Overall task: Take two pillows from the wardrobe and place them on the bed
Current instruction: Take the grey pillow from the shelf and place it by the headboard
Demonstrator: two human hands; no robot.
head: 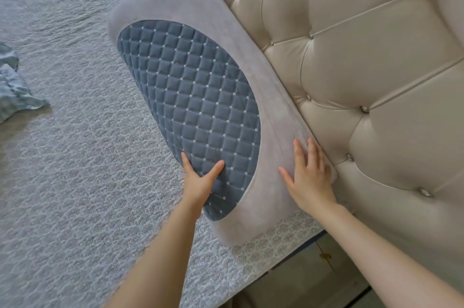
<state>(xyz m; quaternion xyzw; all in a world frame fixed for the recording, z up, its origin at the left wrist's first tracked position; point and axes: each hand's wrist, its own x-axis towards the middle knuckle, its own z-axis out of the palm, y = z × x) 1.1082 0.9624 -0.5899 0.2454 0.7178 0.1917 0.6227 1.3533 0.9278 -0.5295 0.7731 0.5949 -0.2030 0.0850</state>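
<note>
A contoured pillow (190, 96) with a grey plush border and a blue quilted oval panel lies on the bed (75, 169), its long side against the headboard. My left hand (200, 179) holds the pillow's near edge, thumb on the quilted panel and fingers tucked under the rim. My right hand (307, 174) lies flat with straight fingers on the grey border beside the headboard. Only this one pillow is in view.
The beige tufted headboard (364, 69) fills the right side. A crumpled blue cloth (15, 89) lies on the grey patterned bedcover at the far left. A bedside cabinet top (313, 270) shows below the mattress corner.
</note>
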